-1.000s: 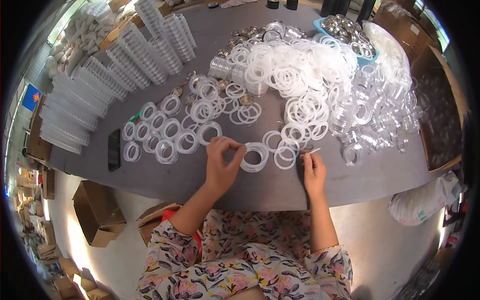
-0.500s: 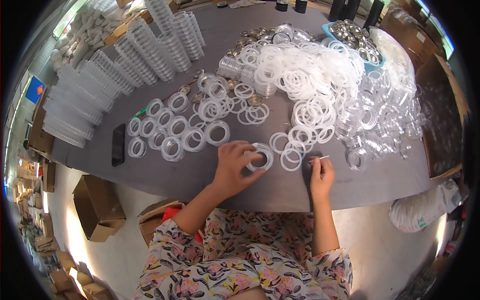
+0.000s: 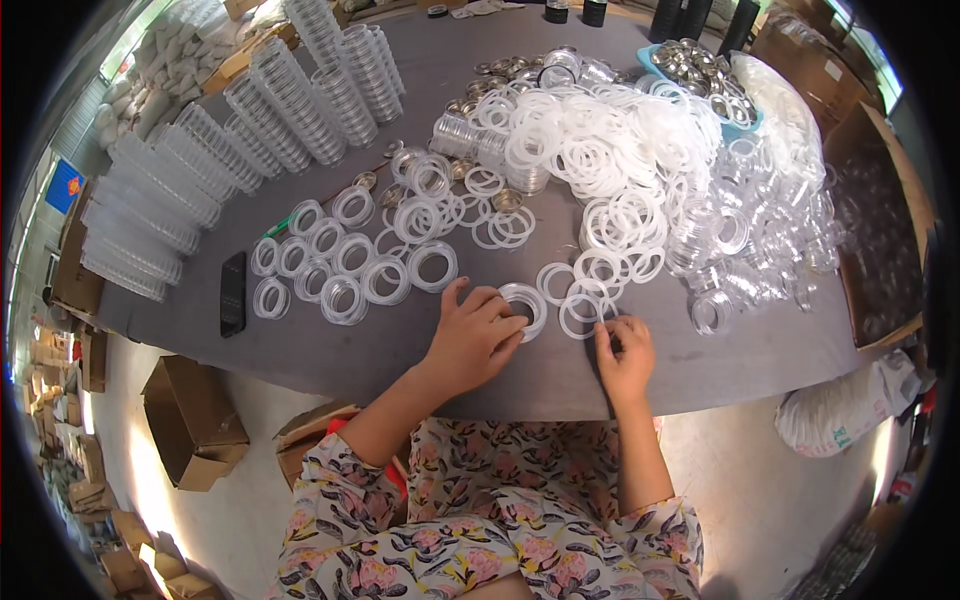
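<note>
The left hand (image 3: pixel 474 335) is at a clear ring (image 3: pixel 540 314), the right hand (image 3: pixel 627 360) at loose white rings (image 3: pixel 580 334) on the grey table (image 3: pixel 330 350). A phone (image 3: pixel 233 294) lies left; tall clear stacks (image 3: pixel 280 90) stand far left.

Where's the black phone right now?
In the head view, the black phone lies toward the left of the grey table, just left of the laid-out clear rings.

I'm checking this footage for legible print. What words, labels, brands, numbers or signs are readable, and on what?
None reads clearly.
White sack at right: coloured printing, too blurred.
Brown carton, upper right: pale label, too small.
Blue sign at left: coloured emblem, no legible words.
</note>
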Tool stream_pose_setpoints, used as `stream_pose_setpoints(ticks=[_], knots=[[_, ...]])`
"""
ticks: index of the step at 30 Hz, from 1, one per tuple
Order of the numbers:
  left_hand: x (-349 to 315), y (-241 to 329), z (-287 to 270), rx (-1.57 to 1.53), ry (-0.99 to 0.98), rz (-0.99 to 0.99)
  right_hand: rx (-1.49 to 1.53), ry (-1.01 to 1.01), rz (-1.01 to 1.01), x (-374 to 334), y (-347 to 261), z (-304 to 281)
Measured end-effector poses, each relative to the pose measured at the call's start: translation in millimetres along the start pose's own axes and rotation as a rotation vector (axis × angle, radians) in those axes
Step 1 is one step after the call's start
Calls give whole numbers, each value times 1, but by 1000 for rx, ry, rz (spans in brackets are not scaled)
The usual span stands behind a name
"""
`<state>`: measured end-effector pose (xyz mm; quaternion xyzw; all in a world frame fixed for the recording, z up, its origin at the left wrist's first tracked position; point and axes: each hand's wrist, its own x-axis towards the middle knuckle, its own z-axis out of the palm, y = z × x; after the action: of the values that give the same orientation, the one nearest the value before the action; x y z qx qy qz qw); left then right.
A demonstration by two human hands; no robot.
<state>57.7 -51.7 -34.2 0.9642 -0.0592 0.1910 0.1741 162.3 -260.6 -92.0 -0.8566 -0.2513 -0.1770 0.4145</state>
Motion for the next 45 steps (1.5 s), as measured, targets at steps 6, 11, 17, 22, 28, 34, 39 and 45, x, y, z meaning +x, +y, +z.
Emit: stream_pose_setpoints(ticks=[6,11,17,22,28,34,39,45], knots=[[2,-1,-4,-8,-39,82,39,29,-46,1,3,-2],[0,-4,3,-3,-124,115,364,-89,189,-11,-7,15],[-11,-10,19,-436,-25,-54,256,-386,-13,2,-45,24],[-23,-6,30,-710,196,-182,180,-395,-39,2,-49,29],[-32,6,30,-1051,259,-524,233,-370,-113,2,-52,31],[-29,11,25,-452,304,-248,176,-364,-135,-8,-52,25],[-32,6,5,-811,423,-545,160,-320,-65,-19,-43,21],[-67,-10,13,205,94,-142,255,-302,-62,-16,-42,8]])
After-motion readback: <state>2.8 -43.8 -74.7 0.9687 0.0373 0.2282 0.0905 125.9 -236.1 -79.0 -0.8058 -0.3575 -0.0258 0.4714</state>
